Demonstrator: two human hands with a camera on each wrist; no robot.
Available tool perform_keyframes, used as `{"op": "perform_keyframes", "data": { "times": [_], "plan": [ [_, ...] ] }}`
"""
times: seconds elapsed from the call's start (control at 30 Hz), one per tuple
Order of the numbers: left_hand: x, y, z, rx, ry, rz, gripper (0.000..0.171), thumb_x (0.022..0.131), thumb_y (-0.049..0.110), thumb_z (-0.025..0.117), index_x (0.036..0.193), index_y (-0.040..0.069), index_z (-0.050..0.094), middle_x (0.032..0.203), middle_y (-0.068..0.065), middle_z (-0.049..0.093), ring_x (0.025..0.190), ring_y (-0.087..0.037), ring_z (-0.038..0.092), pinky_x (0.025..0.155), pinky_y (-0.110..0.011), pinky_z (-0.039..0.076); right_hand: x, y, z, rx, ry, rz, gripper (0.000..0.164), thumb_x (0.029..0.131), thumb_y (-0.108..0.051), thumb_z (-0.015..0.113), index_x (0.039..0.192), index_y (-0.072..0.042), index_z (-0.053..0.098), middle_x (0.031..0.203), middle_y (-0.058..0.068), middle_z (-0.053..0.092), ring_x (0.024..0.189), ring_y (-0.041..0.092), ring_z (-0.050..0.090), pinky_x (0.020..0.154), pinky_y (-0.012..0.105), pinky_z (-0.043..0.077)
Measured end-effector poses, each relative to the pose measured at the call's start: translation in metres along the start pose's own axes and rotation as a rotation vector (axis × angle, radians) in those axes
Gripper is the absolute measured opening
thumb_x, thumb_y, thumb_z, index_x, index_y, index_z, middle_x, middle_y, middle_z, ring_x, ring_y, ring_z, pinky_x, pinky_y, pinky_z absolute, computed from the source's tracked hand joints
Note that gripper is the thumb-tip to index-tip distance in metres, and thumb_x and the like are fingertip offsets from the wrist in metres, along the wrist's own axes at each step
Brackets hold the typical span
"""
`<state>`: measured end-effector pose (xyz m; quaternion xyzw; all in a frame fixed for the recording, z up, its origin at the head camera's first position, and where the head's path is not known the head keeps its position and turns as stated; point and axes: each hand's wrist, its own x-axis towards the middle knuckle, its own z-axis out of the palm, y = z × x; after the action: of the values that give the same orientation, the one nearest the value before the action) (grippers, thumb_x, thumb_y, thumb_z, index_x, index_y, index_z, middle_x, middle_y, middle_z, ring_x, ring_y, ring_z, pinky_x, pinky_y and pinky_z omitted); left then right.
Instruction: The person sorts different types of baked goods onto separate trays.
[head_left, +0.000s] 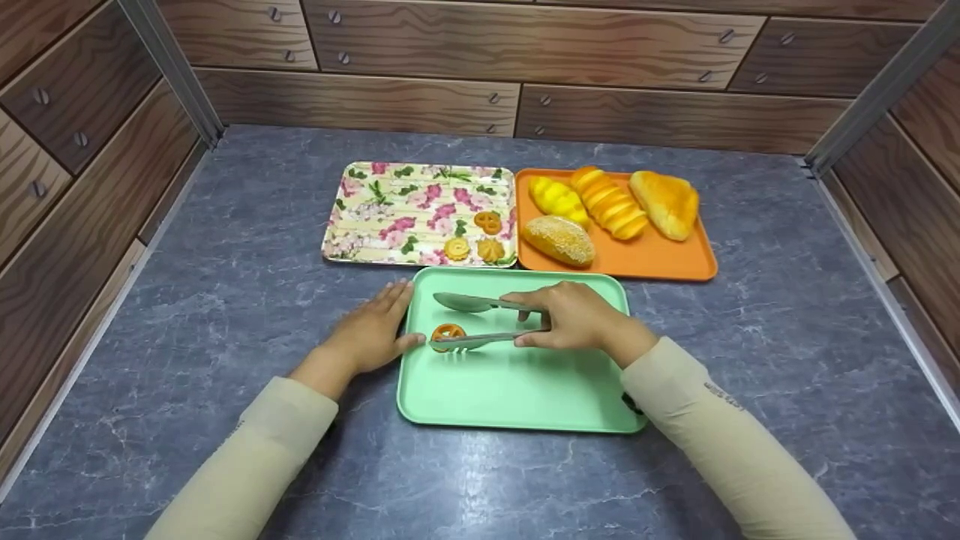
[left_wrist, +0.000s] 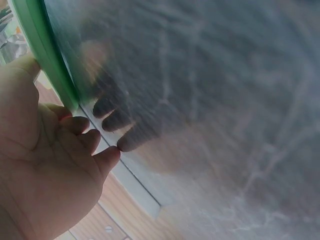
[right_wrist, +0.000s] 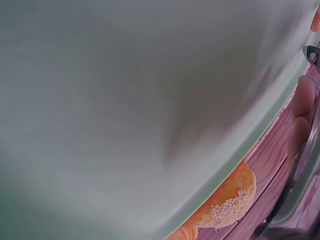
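My right hand (head_left: 574, 315) grips metal tongs (head_left: 487, 337) above the green tray (head_left: 525, 397). The tongs are spread, one end shaped like a spoon, the other like a fork. Under the fork end sits a small pretzel (head_left: 444, 328), partly covered by it. At the tray's left edge rests my left hand (head_left: 367, 330), fingers extended and the thumb by the rim. In the left wrist view, that hand (left_wrist: 50, 150) has its thumb at the green rim (left_wrist: 45, 45). The right wrist view shows fingers (right_wrist: 302, 105) beside the tongs (right_wrist: 300, 190).
Behind the green tray, a floral tray (head_left: 360, 232) holds another pretzel (head_left: 487, 222) and two cookies (head_left: 490, 250). An orange tray (head_left: 652, 262) to its right carries several breads, including a seeded bun (head_left: 559, 240). Wood-patterned walls (head_left: 525, 45) enclose the marbled table (head_left: 187, 315).
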<state>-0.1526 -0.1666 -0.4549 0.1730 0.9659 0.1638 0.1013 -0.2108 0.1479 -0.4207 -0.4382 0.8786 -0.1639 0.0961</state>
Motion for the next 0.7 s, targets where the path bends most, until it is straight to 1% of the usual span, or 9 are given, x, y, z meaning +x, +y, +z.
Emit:
{"op": "perform_keyframes", "data": {
  "times": [0.4,0.7],
  "plan": [
    [0.0,-0.001,0.001,0.01,-0.013,-0.015,0.081,0.096,0.048,0.049,0.153,0.004,0.011,0.157,-0.015,0.011,0.143,-0.033,0.011,0.113,-0.049,0.017,0.005,-0.007,0.003,0.003,-0.01,-0.013,0.06,0.086,-0.05,0.067,0.138,-0.024,0.054,0.1,-0.008,0.07,0.061,-0.001,0.056,0.063,0.03,0.049],
    [-0.001,-0.001,0.001,0.005,-0.013,-0.011,0.081,0.097,0.048,0.049,0.153,0.003,0.011,0.157,-0.015,0.011,0.143,-0.032,0.01,0.113,-0.049,0.016,0.008,-0.01,0.003,0.003,-0.007,-0.03,0.056,0.086,-0.048,0.066,0.135,-0.023,0.057,0.096,-0.01,0.069,0.059,-0.001,0.054,0.061,0.028,0.047]
  ]
}}
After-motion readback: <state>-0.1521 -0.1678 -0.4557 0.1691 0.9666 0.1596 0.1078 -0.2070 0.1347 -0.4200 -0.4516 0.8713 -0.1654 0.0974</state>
